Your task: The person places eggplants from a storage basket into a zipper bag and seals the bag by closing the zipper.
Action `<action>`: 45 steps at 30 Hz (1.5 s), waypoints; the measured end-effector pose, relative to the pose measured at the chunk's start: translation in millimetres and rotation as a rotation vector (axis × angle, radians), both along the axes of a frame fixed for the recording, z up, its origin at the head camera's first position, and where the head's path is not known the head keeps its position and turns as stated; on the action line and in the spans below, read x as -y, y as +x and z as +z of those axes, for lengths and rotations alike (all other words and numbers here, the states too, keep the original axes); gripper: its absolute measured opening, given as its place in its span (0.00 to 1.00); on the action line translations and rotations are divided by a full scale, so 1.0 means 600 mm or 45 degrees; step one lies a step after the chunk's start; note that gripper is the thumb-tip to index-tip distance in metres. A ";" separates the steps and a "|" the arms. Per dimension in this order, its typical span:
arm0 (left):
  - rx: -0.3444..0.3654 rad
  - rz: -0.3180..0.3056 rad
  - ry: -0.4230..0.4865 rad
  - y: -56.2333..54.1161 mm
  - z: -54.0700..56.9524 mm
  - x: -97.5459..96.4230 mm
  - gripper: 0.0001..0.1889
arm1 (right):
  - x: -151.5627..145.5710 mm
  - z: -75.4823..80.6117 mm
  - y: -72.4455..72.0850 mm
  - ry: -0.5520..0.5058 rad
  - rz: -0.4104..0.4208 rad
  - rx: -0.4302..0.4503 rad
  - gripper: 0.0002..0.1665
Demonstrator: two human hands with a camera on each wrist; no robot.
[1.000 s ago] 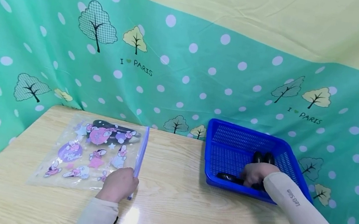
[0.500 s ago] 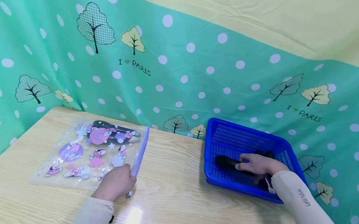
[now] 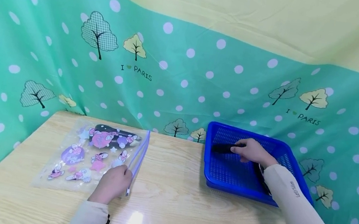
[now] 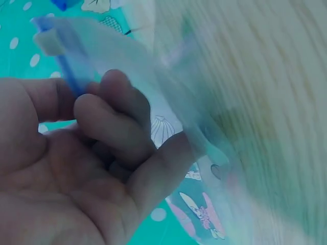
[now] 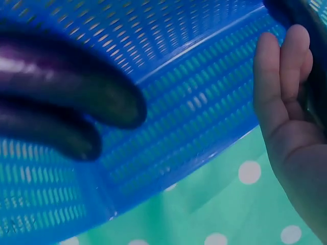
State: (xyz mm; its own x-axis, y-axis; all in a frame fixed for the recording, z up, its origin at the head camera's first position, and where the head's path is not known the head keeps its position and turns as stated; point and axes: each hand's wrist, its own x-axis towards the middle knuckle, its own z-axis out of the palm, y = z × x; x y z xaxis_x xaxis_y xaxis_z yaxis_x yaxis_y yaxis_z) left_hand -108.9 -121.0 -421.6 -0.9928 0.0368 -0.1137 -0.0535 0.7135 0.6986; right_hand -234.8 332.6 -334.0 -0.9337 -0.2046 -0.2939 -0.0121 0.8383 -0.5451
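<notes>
The right hand point(image 3: 252, 151) is closed round one end of the held eggplant point(image 3: 222, 148), fingers and thumb curled in, while the eggplant's other end points toward the left wall of the blue basket point(image 3: 240, 195). That grip looks to be near one end only, so the smooth, glossy skin and the unsupported length could let it pivot or slide out, most likely if it knocks the rim on the way over. Two loose eggplants point(image 5: 66, 81) lie side by side in the basket, as the right wrist view shows; a sleeve or forearm brushing them could roll them about, or a catch on the rim could drag the basket along the counter point(image 3: 171, 172). The left hand point(image 3: 112, 183) has its fingers bent in on the printed bag point(image 3: 84, 163), pinching it by the purple zip edge point(image 3: 141, 158), near the slider point(image 3: 127, 192). The two strips of that edge stand only a little apart, and the film is limp, so the mouth may fold shut and a blunt eggplant end may snag on it. If the pinch slackens, the bag could skid away over the counter. The bagged eggplant point(image 3: 116, 139) lies at the far side, where a second one pushed in could jam against it; the print hides whether there is more than one.
</notes>
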 end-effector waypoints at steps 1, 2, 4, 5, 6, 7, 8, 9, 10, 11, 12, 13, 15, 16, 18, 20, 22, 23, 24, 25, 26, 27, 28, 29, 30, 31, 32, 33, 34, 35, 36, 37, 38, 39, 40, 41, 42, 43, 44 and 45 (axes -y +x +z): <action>0.005 0.011 0.008 -0.001 -0.001 0.000 0.15 | 0.001 -0.002 -0.005 -0.014 -0.015 -0.008 0.34; 0.006 0.018 0.011 -0.002 -0.002 0.000 0.15 | 0.002 -0.005 -0.009 -0.030 -0.030 -0.015 0.33; 0.020 0.042 0.018 -0.002 -0.004 -0.001 0.16 | 0.006 -0.007 -0.015 -0.063 -0.050 -0.024 0.34; 0.016 0.052 0.011 -0.003 -0.006 -0.001 0.16 | 0.008 -0.007 -0.017 -0.077 -0.054 -0.030 0.35; 0.011 0.061 0.001 -0.003 -0.007 -0.001 0.16 | 0.011 -0.007 -0.019 -0.096 -0.069 -0.028 0.35; -0.001 0.070 -0.016 -0.003 -0.008 0.000 0.17 | 0.014 -0.006 -0.021 -0.114 -0.081 -0.025 0.36; -0.012 0.078 -0.031 -0.003 -0.008 0.001 0.16 | 0.016 -0.005 -0.023 -0.134 -0.095 -0.019 0.36; -0.021 0.086 -0.043 -0.004 -0.009 0.002 0.16 | 0.018 -0.004 -0.024 -0.145 -0.101 -0.014 0.37; -0.036 0.089 -0.055 -0.005 -0.009 0.003 0.16 | 0.020 -0.003 -0.026 -0.154 -0.106 -0.006 0.38; -0.049 0.094 -0.063 -0.006 -0.009 0.004 0.16 | 0.021 -0.002 -0.027 -0.158 -0.115 0.003 0.38; -0.060 0.097 -0.065 -0.007 -0.009 0.005 0.16 | 0.023 -0.002 -0.028 -0.160 -0.126 0.014 0.39; -0.069 0.100 -0.064 -0.009 -0.009 0.006 0.15 | 0.024 -0.001 -0.029 -0.159 -0.128 0.023 0.40; -0.077 0.108 -0.055 -0.013 -0.008 0.007 0.15 | 0.026 -0.002 -0.031 -0.151 -0.126 0.033 0.41; -0.079 0.114 -0.048 -0.013 -0.007 0.008 0.15 | 0.026 -0.001 -0.031 -0.146 -0.124 0.034 0.41; -0.083 0.123 -0.035 -0.014 -0.005 0.009 0.15 | 0.027 -0.001 -0.030 -0.131 -0.111 0.023 0.40; -0.093 0.128 -0.025 -0.014 -0.003 0.011 0.15 | 0.029 -0.001 -0.028 -0.109 -0.096 -0.002 0.38; -0.107 0.132 -0.013 -0.014 -0.001 0.012 0.15 | 0.030 -0.001 -0.026 -0.088 -0.085 -0.029 0.36; -0.113 0.132 -0.004 -0.014 -0.001 0.012 0.15 | 0.032 0.000 -0.024 -0.077 -0.081 -0.042 0.35; -0.117 0.133 0.003 -0.014 -0.001 0.013 0.15 | 0.033 0.001 -0.023 -0.068 -0.077 -0.054 0.34; -0.120 0.134 0.006 -0.014 -0.001 0.013 0.14 | 0.034 0.002 -0.021 -0.060 -0.080 -0.066 0.34; -0.121 0.135 0.011 -0.014 -0.001 0.014 0.14 | 0.034 0.004 -0.020 -0.054 -0.072 -0.079 0.34; -0.118 0.137 0.014 -0.015 -0.002 0.014 0.14 | 0.035 0.005 -0.019 -0.048 -0.075 -0.089 0.34; -0.114 0.136 0.018 -0.015 -0.002 0.015 0.14 | 0.035 0.007 -0.017 -0.048 -0.066 -0.099 0.35; -0.111 0.136 0.020 -0.015 -0.002 0.016 0.14 | 0.036 0.009 -0.017 -0.050 -0.068 -0.109 0.35; -0.107 0.136 0.022 -0.015 -0.003 0.016 0.14 | 0.036 0.011 -0.016 -0.054 -0.067 -0.113 0.35; -0.103 0.136 0.026 -0.015 -0.003 0.016 0.14 | 0.036 0.014 -0.015 -0.060 -0.073 -0.117 0.36; -0.098 0.135 0.030 -0.015 -0.003 0.017 0.14 | 0.036 0.016 -0.013 -0.065 -0.063 -0.124 0.37; -0.094 0.132 0.034 -0.015 -0.003 0.017 0.14 | 0.035 0.019 -0.012 -0.075 -0.074 -0.125 0.36; -0.089 0.129 0.038 -0.015 -0.002 0.017 0.14 | 0.035 0.022 -0.010 -0.085 -0.069 -0.129 0.37; -0.084 0.129 0.042 -0.015 -0.002 0.017 0.14 | 0.035 0.025 -0.008 -0.091 -0.079 -0.133 0.36; -0.080 0.128 0.044 -0.016 -0.002 0.017 0.14 | 0.034 0.028 -0.006 -0.106 -0.080 -0.136 0.36; -0.076 0.128 0.044 -0.016 -0.002 0.017 0.14 | 0.034 0.030 -0.004 -0.122 -0.083 -0.144 0.36; -0.072 0.127 0.044 -0.016 -0.002 0.017 0.14 | 0.033 0.033 -0.002 -0.133 -0.081 -0.156 0.37; -0.069 0.127 0.044 -0.016 -0.002 0.018 0.14 | 0.032 0.034 0.000 -0.150 -0.091 -0.166 0.36; -0.066 0.127 0.044 -0.015 -0.002 0.018 0.14 | 0.031 0.036 0.001 -0.162 -0.090 -0.181 0.37; -0.064 0.128 0.044 -0.015 -0.001 0.018 0.14 | 0.030 0.038 0.003 -0.181 -0.096 -0.196 0.37; -0.062 0.126 0.044 -0.015 -0.001 0.018 0.14 | 0.029 0.040 0.004 -0.199 -0.096 -0.211 0.37; -0.058 0.126 0.045 -0.015 0.000 0.018 0.14 | 0.029 0.041 0.006 -0.205 -0.097 -0.231 0.37; -0.056 0.125 0.045 -0.014 0.000 0.018 0.14 | 0.028 0.043 0.007 -0.219 -0.101 -0.248 0.36; -0.055 0.125 0.045 -0.014 0.001 0.018 0.14 | 0.028 0.045 0.009 -0.236 -0.108 -0.261 0.35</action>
State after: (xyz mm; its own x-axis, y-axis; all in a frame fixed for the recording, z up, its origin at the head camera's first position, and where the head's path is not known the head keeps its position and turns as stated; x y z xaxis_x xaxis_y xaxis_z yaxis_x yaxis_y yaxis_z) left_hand -117.3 -131.6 -421.3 -0.9958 -0.0579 -0.0712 -0.0915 0.6813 0.7262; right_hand -229.5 315.8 -307.1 -0.9858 -0.1557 -0.0624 -0.0717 0.7273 -0.6826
